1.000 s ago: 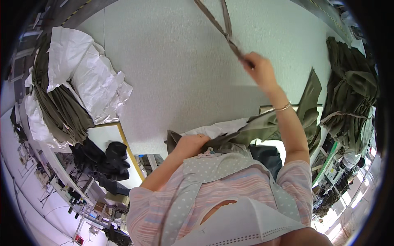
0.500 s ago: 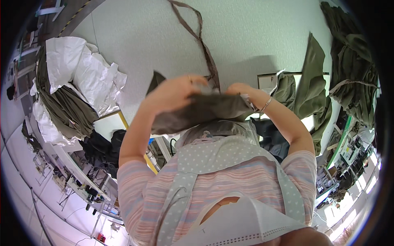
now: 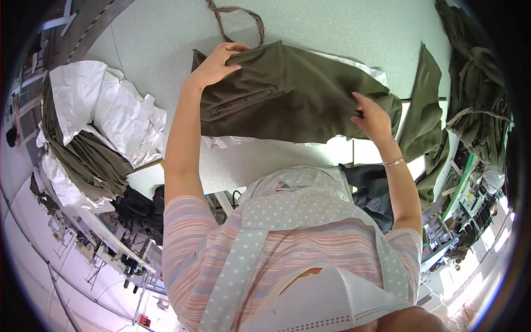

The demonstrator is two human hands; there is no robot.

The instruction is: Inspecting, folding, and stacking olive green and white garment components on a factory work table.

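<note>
A dark olive cloth piece (image 3: 315, 83), with a raised seam and a folded slit like a pocket opening, lies spread across the pale table in front of me. White material (image 3: 365, 69) shows along its far and near edges. My left hand (image 3: 217, 66) rests at the cloth's far left edge, thumb and fingers apart. Over the right part of the cloth is my right hand (image 3: 373, 117), its fingers bent but apart; a small dark patch between them cannot be made out. Beyond my left hand lies a thin brown fabric strip (image 3: 257, 22) in a loop.
To the left, white crumpled sheets (image 3: 105, 105) cover a bundle of olive fabric (image 3: 91, 160). More olive pieces (image 3: 423, 116) hang over the table at right, beside a tied olive bundle (image 3: 478, 88). Dark cloth (image 3: 368, 191) lies near my right side.
The olive cloth, bunched close to my body before, now lies spread farther out on the table. Both hands have moved apart, the left forward. The brown strip's near part is now covered.
</note>
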